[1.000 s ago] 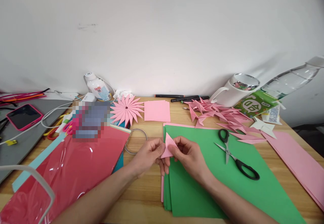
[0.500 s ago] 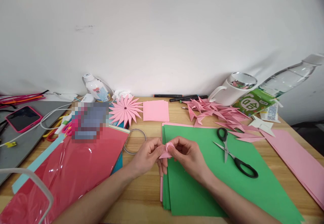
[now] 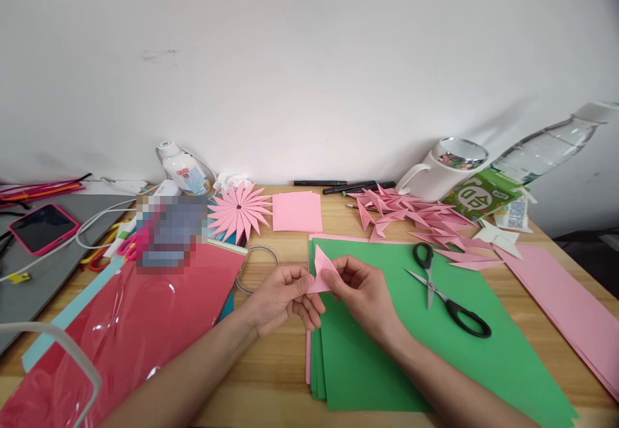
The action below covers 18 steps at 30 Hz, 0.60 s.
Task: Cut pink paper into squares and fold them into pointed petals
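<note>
Both hands meet over the near left corner of a stack of green paper sheets (image 3: 416, 344). Between them stands a small folded pink paper piece (image 3: 320, 268), its point up. My left hand (image 3: 284, 296) pinches its left lower edge with curled fingers. My right hand (image 3: 360, 292) pinches its right edge between thumb and forefinger. A pile of similar folded pink pieces (image 3: 411, 216) lies at the back right, and a finished pink paper flower (image 3: 238, 209) lies at the back left.
Black-handled scissors (image 3: 447, 299) lie on the green sheets. Small pink squares (image 3: 297, 211), markers (image 3: 338, 186), a white mug (image 3: 442, 173) and a water bottle (image 3: 546, 151) line the back. Red plastic-wrapped paper (image 3: 130, 331), a wire ring (image 3: 258, 267) and a phone (image 3: 41, 227) are left; pink sheets (image 3: 570, 305) right.
The pink piece was pressed down and crumpled between the fingers half a second ago; now it stands open again as a pointed shape, a little higher. The hands stayed in place.
</note>
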{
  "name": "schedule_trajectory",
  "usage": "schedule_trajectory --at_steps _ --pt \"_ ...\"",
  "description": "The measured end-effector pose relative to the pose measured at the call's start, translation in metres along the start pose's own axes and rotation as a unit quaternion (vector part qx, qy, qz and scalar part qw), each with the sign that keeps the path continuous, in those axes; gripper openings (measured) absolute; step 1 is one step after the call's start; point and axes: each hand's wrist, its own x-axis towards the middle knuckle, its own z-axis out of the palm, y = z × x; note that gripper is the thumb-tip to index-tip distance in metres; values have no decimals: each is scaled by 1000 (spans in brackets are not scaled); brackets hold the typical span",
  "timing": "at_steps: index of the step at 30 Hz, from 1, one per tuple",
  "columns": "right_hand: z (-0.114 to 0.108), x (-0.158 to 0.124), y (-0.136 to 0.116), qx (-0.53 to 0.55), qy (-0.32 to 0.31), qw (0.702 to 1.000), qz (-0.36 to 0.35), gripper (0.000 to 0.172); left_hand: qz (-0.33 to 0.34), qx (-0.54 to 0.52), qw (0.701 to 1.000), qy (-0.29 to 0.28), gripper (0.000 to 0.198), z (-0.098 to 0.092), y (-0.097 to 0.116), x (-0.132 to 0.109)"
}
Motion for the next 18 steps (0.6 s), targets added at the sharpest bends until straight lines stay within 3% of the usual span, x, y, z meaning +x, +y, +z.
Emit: schedule_trajectory --at_steps 7,18 --pt "3 -1 3 20 -1 1000 6 38 20 45 997 64 37 4 -4 -1" --pt "0 1 4 28 -15 999 9 37 31 41 999 3 34 0 -3 0"
